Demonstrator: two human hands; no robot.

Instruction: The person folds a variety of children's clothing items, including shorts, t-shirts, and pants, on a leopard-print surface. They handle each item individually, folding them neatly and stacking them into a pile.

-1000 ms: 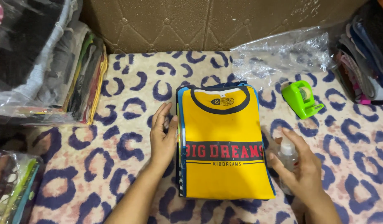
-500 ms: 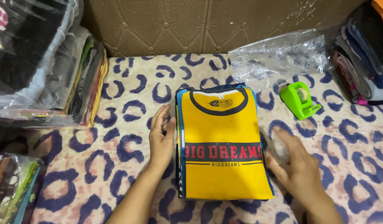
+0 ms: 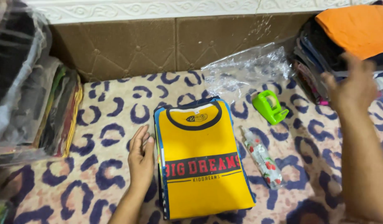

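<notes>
Shirt stack: we see a neat pile of folded shirts (image 3: 201, 166) near the front edge of the patterned mat (image 3: 108, 112), about midway across. The top one is yellow with a dark blue collar ring and a dark band of red lettering across the chest; blue edges of the shirts beneath show along both sides.
Left hand: our left hand (image 3: 141, 157) lies flat, fingers open and together, pressed against the stack's left edge, gripping nothing.
Right hand: our right hand (image 3: 352, 89) is raised, fingers spread and empty, at the clothing pile (image 3: 349, 37) on the mat's right edge.
Right of the stack: a small spray bottle (image 3: 262, 158) lies just beside it; a green tape dispenser (image 3: 269, 106) sits farther back.
Open room: bare mat lies left of our left hand, up to the bagged garments (image 3: 38, 103).
</notes>
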